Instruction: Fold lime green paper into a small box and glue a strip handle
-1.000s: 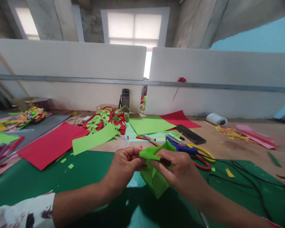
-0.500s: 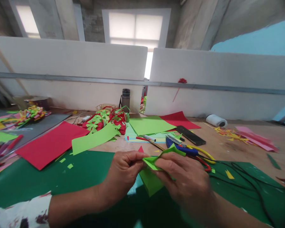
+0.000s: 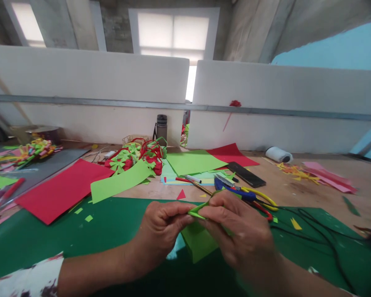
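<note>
Left hand, right hand: grip pinching green paper | lower corner points down | long axis unclear

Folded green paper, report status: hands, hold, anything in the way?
Left hand pinching an edge. Right hand gripping close beside. Green paper folded, flap showing below fingers. Scissors just beyond right hand, not blocking.
</note>
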Tool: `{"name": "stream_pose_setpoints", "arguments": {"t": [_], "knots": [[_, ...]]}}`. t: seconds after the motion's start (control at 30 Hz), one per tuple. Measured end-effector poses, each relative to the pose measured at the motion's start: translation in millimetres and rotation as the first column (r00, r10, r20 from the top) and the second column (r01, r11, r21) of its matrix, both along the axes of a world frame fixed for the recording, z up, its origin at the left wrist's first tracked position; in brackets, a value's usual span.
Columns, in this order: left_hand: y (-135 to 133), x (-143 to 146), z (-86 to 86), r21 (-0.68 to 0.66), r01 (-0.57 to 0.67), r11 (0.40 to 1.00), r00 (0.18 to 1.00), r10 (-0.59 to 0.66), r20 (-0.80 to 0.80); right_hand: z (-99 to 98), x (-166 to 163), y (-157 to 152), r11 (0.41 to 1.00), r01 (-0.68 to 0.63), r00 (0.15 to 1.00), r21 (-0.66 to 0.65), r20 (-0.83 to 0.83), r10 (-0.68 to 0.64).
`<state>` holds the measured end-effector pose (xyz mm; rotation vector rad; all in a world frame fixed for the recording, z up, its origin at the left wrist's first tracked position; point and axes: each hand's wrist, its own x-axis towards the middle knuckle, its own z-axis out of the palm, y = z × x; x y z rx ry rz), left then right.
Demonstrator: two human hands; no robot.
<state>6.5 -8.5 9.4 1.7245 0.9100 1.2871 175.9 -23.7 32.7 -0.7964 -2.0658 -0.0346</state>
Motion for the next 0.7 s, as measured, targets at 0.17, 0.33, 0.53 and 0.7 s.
{"name": "stream_pose_setpoints", "arguments": {"t": [0.17, 0.33, 0.53, 0.7], "knots": [[-2.1, 0.7, 2.2, -0.061, 0.044, 0.997, 0.998, -0.042, 0.039, 2.5, -2.4, -2.9, 1.0, -0.002, 1.0, -0.018, -0.003, 0.002], [-4.7, 2.6, 4.8, -0.074, 0.063, 0.995, 0.995, -0.057, 0.08, 3.2, -5.1, -3.6, 0.999, 0.034, 0.999, 0.031, 0.026, -0.035], [-2.8, 2.9, 4.2, -0.167, 0.114, 0.979, 0.987, -0.091, 0.136, 3.6, -6.3, -2.0, 0.994, 0.046, 0.998, 0.099, 0.045, -0.05], [-1.6, 2.5, 2.1, -0.1, 0.093, 0.991, 0.986, -0.077, 0.15, 5.0, -3.6, -4.3, 0.997, 0.046, 0.998, 0.067, 0.049, -0.049]]}}
